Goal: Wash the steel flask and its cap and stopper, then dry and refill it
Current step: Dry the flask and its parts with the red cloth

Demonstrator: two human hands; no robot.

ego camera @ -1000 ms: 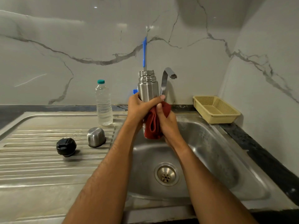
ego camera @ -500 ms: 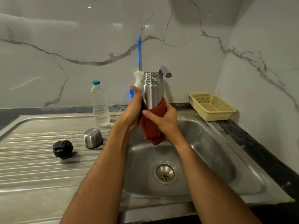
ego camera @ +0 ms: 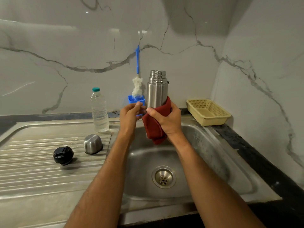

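Left hand (ego camera: 130, 115) has let go — loosely curled, empty; right hand (ego camera: 166, 119) clasps cloth (ego camera: 153, 127) around flask (ego camera: 157, 89).

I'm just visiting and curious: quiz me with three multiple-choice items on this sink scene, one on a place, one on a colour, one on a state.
1. Where is the black stopper?
A. on the ribbed drainboard
B. in the yellow basket
C. in the sink basin

2. What colour is the cloth around the flask?
A. blue
B. dark red
C. white

3. How does the flask's mouth stand?
A. capped
B. plugged by the stopper
C. open

Answers:
1 A, it sits beside the steel cap.
2 B, the right hand grips it.
3 C, bare threads show.
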